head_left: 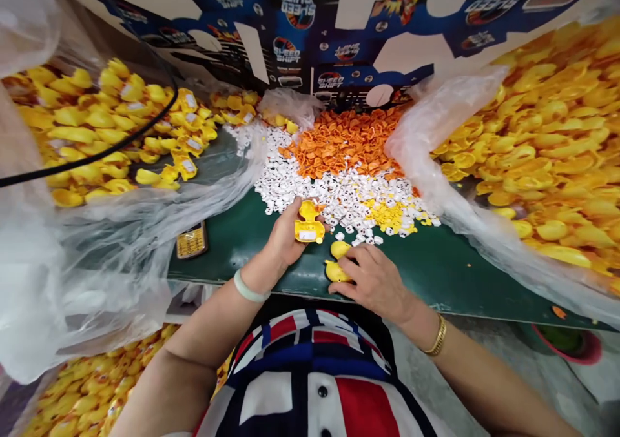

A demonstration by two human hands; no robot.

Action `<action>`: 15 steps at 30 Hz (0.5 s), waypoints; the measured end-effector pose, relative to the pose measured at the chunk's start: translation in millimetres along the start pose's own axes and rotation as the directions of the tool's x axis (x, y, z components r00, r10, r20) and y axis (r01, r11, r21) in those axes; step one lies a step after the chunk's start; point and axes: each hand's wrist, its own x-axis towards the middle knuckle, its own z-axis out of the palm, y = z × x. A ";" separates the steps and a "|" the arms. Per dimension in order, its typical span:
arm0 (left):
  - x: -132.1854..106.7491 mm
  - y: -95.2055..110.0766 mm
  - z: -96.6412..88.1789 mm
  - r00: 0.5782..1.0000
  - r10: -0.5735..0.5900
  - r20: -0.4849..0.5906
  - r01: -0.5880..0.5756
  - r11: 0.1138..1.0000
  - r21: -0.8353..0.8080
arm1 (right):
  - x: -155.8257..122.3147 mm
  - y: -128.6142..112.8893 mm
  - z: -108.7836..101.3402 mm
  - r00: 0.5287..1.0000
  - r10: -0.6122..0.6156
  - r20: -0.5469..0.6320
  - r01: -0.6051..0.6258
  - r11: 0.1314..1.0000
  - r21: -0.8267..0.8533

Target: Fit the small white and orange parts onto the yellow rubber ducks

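Note:
My left hand (287, 233) is closed around a yellow plastic duck half (309, 223), its hollow inside facing up with a white label in the body. A bit of orange shows at the edge of its head. To the right, my right hand (375, 279) has its fingers curled over another yellow duck half (338, 263), which lies rounded side up at the table's front part. The two pieces are apart. Just beyond my hands spread small white eye pieces (339, 195), orange beak-like pieces (346, 143) and small yellow pieces (387, 216).
Yellow duck halves with labels are heaped at left (97, 121); a larger heap of yellow shells (547, 166) rises at right. Plastic sheeting (426, 140) edges both heaps. A phone-like object (192, 241) lies on the green table (232, 237). A black cable (121, 141) crosses the left side.

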 end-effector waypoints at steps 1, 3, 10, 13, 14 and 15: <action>-5.4 2.5 -2.3 1.000 -0.009 -0.014 0.010 1.000 0.014 | -0.8 -2.2 5.0 1.000 -0.019 0.004 0.019 1.000 0.003; -16.1 6.1 -9.0 0.998 -0.036 -0.044 0.038 0.999 0.036 | -3.6 2.7 12.0 0.997 -0.071 0.034 0.069 0.997 0.046; -34.6 -0.2 -30.3 0.994 -0.109 -0.030 0.110 0.992 0.055 | 13.3 19.1 3.1 0.993 -0.077 -0.094 0.104 0.941 0.323; -33.8 -10.0 -27.9 0.995 -0.102 -0.005 0.102 0.994 0.026 | 40.3 8.9 -11.8 0.976 0.031 -0.215 0.065 0.904 0.423; -33.4 -13.0 -26.3 0.995 -0.100 0.019 0.100 0.995 0.010 | 49.1 4.5 -14.4 0.973 0.010 -0.229 0.090 0.902 0.422; -33.1 -15.6 -24.9 0.994 -0.099 0.047 0.099 0.995 -0.007 | 56.8 0.2 -15.1 0.972 -0.029 -0.233 0.124 0.906 0.404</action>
